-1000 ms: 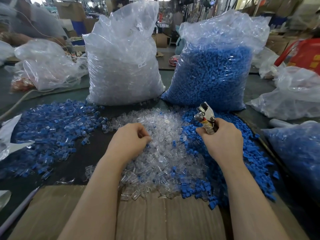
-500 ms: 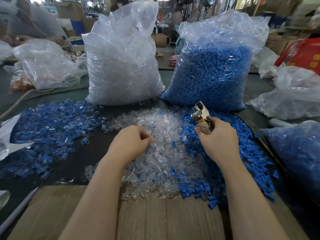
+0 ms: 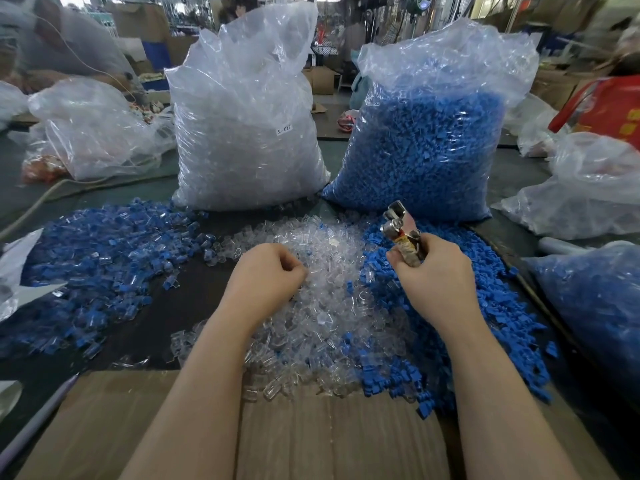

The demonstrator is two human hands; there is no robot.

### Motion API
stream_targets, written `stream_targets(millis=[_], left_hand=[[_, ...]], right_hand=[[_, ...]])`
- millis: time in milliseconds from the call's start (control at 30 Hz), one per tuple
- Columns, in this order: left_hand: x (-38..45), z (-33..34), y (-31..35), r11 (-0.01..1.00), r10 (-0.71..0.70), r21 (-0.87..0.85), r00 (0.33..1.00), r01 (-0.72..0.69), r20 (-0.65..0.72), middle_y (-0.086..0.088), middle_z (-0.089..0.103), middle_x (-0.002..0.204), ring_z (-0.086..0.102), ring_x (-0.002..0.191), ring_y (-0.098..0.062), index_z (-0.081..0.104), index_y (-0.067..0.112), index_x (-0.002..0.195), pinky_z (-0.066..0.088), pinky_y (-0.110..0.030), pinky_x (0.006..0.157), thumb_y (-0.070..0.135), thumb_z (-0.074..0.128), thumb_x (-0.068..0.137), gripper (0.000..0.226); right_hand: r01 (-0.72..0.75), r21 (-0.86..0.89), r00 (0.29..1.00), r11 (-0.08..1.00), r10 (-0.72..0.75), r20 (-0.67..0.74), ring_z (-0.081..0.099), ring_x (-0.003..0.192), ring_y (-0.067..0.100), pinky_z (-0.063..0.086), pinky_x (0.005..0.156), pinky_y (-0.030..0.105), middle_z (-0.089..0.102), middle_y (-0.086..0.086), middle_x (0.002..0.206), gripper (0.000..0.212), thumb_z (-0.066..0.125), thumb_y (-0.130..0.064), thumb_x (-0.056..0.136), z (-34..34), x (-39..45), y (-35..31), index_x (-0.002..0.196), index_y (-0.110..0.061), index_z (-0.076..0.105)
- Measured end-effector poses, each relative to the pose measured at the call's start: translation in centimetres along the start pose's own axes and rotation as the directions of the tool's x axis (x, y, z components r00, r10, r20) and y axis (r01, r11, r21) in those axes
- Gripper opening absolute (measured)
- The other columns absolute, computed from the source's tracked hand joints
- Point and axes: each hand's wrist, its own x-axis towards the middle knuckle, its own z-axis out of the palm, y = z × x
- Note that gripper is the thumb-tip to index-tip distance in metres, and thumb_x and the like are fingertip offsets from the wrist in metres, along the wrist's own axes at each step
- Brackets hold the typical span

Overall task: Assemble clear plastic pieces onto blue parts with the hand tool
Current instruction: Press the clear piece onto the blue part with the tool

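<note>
A heap of loose clear plastic pieces (image 3: 322, 306) lies in the middle of the table, with loose blue parts (image 3: 491, 306) heaped to its right. My left hand (image 3: 266, 275) sits on the clear heap with its fingers curled at the pieces; what it holds is hidden. My right hand (image 3: 436, 275) grips the metal hand tool (image 3: 401, 226), whose jaws point up and away over the blue parts. A spread of blue parts with clear pieces on them (image 3: 97, 258) lies to the left.
A tall bag of clear pieces (image 3: 242, 126) and a tall bag of blue parts (image 3: 429, 133) stand behind the heaps. More plastic bags (image 3: 588, 188) sit right and left. A cardboard sheet (image 3: 311, 438) covers the near edge. A person in red (image 3: 609, 105) is at the far right.
My right hand and the tool have drifted slightly left and toward me. My left hand has stayed on the clear heap, its fingers working at the pieces.
</note>
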Motion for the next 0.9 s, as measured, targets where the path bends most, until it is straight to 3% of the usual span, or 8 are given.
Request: stream_targets(millis=[133, 167, 267, 400, 500, 700, 800, 900], left_hand=[[-0.3, 0.0, 0.8, 0.960, -0.034, -0.280, 0.999, 0.027, -0.021, 0.001, 0.072, 0.071, 0.051, 0.043, 0.000, 0.066, 0.018, 0.075, 0.043, -0.023, 0.048, 0.024, 0.067, 0.088, 0.014], [-0.4, 0.0, 1.1, 0.937, -0.050, -0.345, 0.999, 0.048, 0.003, 0.000, 0.074, 0.077, 0.056, 0.049, -0.006, 0.066, 0.017, 0.077, 0.048, -0.027, 0.049, 0.024, 0.068, 0.088, 0.013], [-0.6, 0.2, 1.9, 0.848, -0.079, -0.517, 0.993, 0.113, 0.087, 0.000, 0.076, 0.080, 0.071, 0.082, -0.030, 0.065, 0.014, 0.079, 0.056, -0.040, 0.073, 0.020, 0.072, 0.087, 0.012], [-0.7, 0.3, 2.9, 0.652, -0.051, -0.739, 0.982, 0.169, 0.180, -0.009, 0.076, 0.084, 0.071, 0.079, -0.018, 0.063, 0.009, 0.091, 0.055, -0.029, 0.073, 0.005, 0.067, 0.088, 0.006], [-0.9, 0.4, 3.3, 0.539, -0.013, -0.821, 0.977, 0.188, 0.215, -0.010, 0.077, 0.091, 0.074, 0.081, -0.017, 0.065, 0.005, 0.104, 0.059, -0.026, 0.075, 0.000, 0.063, 0.090, 0.015], [-1.3, 0.8, 3.8, 0.552, -0.016, -0.821, 0.986, 0.147, 0.165, -0.009, 0.077, 0.092, 0.073, 0.090, -0.019, 0.072, 0.008, 0.094, 0.059, -0.027, 0.081, 0.003, 0.069, 0.086, 0.010], [-1.4, 1.2, 4.0, 0.640, -0.042, -0.765, 0.997, 0.073, 0.060, -0.002, 0.076, 0.084, 0.066, 0.078, -0.011, 0.077, 0.019, 0.083, 0.055, -0.024, 0.077, 0.008, 0.075, 0.083, 0.012], [-1.6, 1.4, 4.4, 0.633, -0.052, -0.773, 0.999, 0.037, 0.004, -0.001, 0.074, 0.074, 0.064, 0.068, -0.009, 0.077, 0.016, 0.082, 0.054, -0.019, 0.066, 0.005, 0.076, 0.082, 0.010]], right_hand=[[-0.007, 0.053, 0.999, 0.999, 0.005, 0.037, 0.058, 0.069, 0.017, 0.047, 0.064, 0.035, 0.063, -0.007, 0.071, 0.016, 0.068, -0.036, 0.088, -0.1, 0.0, -0.4, 0.086, -0.020, 0.066], [-0.008, 0.064, 0.999, 0.998, 0.006, 0.040, 0.058, 0.069, 0.017, 0.047, 0.064, 0.035, 0.063, -0.008, 0.071, 0.015, 0.068, -0.035, 0.088, -0.1, 0.0, -0.4, 0.086, -0.020, 0.066], [-0.009, 0.097, 0.999, 0.995, 0.005, 0.044, 0.055, 0.066, 0.013, 0.043, 0.061, 0.032, 0.063, -0.009, 0.070, 0.014, 0.069, -0.035, 0.087, -0.1, 0.0, -0.5, 0.084, -0.021, 0.067], [0.008, 0.158, 0.999, 0.987, -0.016, 0.048, 0.053, 0.061, 0.006, 0.038, 0.055, 0.028, 0.062, -0.012, 0.066, 0.012, 0.070, -0.034, 0.086, -0.2, 0.0, -0.4, 0.081, -0.024, 0.066], [0.001, 0.251, 0.997, 0.968, -0.019, 0.068, 0.052, 0.054, 0.001, 0.038, 0.054, 0.026, 0.060, -0.014, 0.060, 0.011, 0.071, -0.031, 0.085, -0.1, 0.0, -0.5, 0.078, -0.025, 0.065], [0.024, 0.362, 0.993, 0.932, -0.065, 0.101, 0.051, 0.056, 0.001, 0.042, 0.057, 0.024, 0.061, -0.014, 0.061, 0.010, 0.072, -0.027, 0.086, 0.2, -0.1, -1.2, 0.079, -0.023, 0.066], [0.045, 0.370, 0.992, 0.928, -0.086, 0.094, 0.055, 0.059, 0.004, 0.046, 0.060, 0.027, 0.063, -0.012, 0.063, 0.011, 0.073, -0.029, 0.085, 0.3, -0.3, -1.6, 0.078, -0.023, 0.066], [0.058, 0.372, 0.992, 0.926, -0.097, 0.086, 0.056, 0.060, 0.003, 0.048, 0.062, 0.028, 0.064, -0.012, 0.064, 0.012, 0.074, -0.029, 0.085, 0.4, -0.5, -2.0, 0.078, -0.024, 0.066]])
